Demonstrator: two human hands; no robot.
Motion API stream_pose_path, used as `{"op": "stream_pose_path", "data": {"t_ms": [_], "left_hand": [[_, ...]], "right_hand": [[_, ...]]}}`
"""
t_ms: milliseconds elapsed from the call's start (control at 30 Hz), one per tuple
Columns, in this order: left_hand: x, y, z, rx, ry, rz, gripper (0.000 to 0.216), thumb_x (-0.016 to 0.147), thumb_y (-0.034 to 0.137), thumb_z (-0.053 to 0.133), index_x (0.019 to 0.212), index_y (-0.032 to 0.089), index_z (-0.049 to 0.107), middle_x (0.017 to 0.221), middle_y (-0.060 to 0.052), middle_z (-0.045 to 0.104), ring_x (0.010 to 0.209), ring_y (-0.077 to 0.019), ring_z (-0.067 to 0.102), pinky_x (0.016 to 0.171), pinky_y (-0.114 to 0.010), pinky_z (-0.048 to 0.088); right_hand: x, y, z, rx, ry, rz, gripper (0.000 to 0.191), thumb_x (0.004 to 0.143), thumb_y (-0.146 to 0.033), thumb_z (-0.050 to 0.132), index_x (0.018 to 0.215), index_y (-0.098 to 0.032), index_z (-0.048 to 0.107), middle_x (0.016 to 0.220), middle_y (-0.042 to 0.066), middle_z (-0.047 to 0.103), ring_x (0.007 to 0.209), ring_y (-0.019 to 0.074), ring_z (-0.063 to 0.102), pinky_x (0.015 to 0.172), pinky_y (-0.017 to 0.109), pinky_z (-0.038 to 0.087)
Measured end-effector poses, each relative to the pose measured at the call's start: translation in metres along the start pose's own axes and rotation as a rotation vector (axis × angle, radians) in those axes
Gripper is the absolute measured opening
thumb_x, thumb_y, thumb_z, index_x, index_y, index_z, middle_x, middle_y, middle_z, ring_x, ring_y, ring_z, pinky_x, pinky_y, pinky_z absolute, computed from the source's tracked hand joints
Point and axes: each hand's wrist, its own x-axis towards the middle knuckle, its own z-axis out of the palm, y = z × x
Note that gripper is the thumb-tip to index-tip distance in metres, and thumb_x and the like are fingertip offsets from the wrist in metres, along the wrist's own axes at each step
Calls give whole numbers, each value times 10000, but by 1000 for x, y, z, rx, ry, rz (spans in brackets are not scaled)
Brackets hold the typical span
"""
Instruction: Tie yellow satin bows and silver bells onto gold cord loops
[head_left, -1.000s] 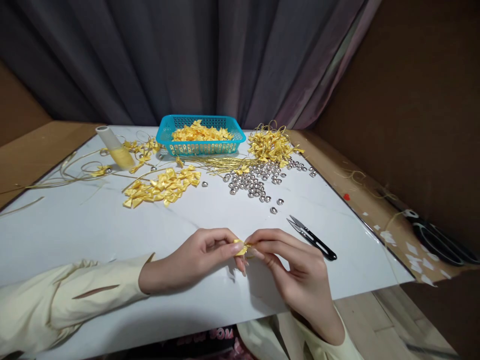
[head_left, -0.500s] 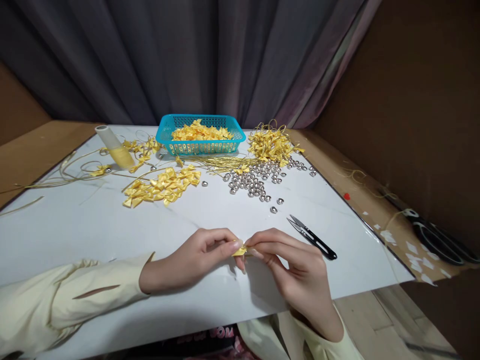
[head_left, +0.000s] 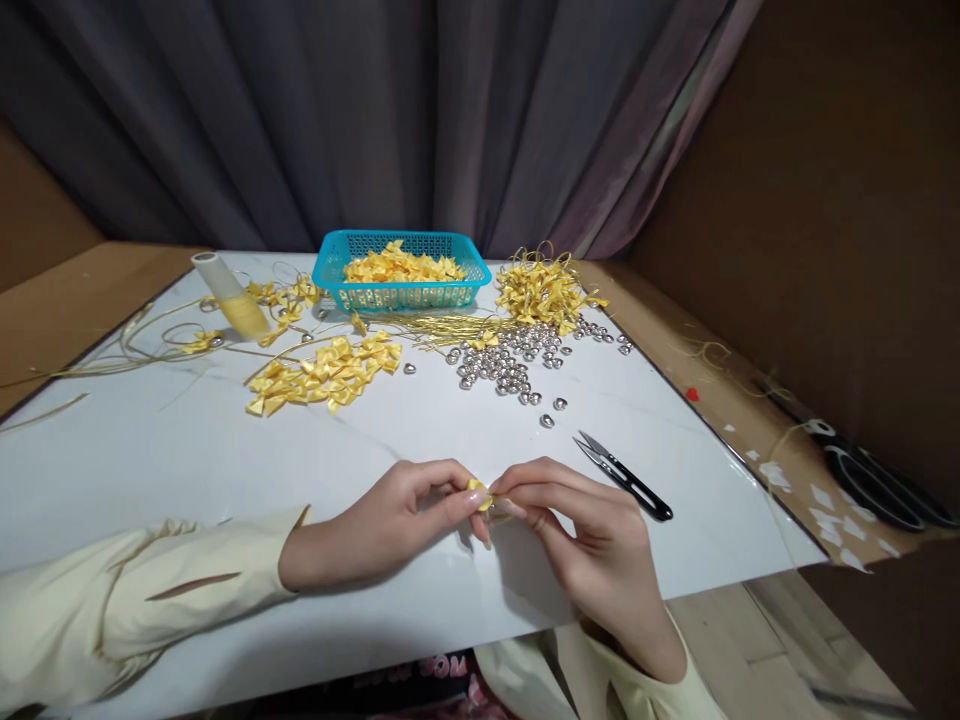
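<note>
Near the front of the white table, my left hand (head_left: 420, 505) pinches a small yellow ribbon bow (head_left: 477, 488) between thumb and fingers. My right hand (head_left: 581, 520) meets it from the right, its fingertips closed on a thin gold cord (head_left: 501, 516) at the bow. Part of the bow and cord is hidden by the fingers. Black thread snips (head_left: 628, 480) lie just beyond my right hand. Farther off are loose silver beads (head_left: 499, 370) and a spread of yellow bows (head_left: 330, 372).
A turquoise basket (head_left: 412, 297) of bows stands at the back. Right of it is a heap of corded bows (head_left: 544, 290), with cut gold cords (head_left: 450, 328) in front. A yellow thread cone (head_left: 232, 297) leans at left. Large black scissors (head_left: 874, 480) lie on the right ledge.
The bow has turned a little between my fingers and sits slightly higher. A loop of cord now shows below my right fingertips. Both hands stay in nearly the same place.
</note>
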Motion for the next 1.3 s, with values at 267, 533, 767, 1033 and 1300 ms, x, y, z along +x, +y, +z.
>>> {"op": "stream_pose_path", "data": {"t_ms": [267,533,767,1033,1300], "left_hand": [[-1,1,-2,156,18,30,280,939,299,434,810,143,627,790,-38,685,771,-148,623,748,-248,455],[-2,2,0,105,54,26,284,941,302,435,797,148,626,794,-24,676,769,-136,611,749,-236,451],[-2,5,2,61,56,15,278,932,307,452,773,147,613,771,-24,671,761,-138,604,753,-244,449],[-1,3,3,-19,39,-13,296,917,361,476,776,138,609,764,-44,667,765,-158,610,755,-270,463],[-1,1,1,11,22,-6,245,896,339,521,783,142,614,771,-37,670,776,-159,608,761,-266,452]], "right_hand": [[0,0,-2,15,-18,-1,242,821,-2,515,778,-173,680,809,55,704,718,151,650,637,265,530],[-4,-4,-6,-52,-16,-58,255,798,23,484,810,-155,667,916,98,659,792,172,636,663,287,527],[-5,-6,-2,-71,-17,-183,320,791,65,429,857,-150,657,864,105,683,820,196,639,667,334,553],[-5,-2,0,-45,4,-187,335,790,60,430,869,-156,673,848,108,702,791,200,650,635,351,566],[-3,-3,0,-37,15,-207,351,781,59,425,880,-167,675,838,91,709,769,196,663,633,342,575]]}}
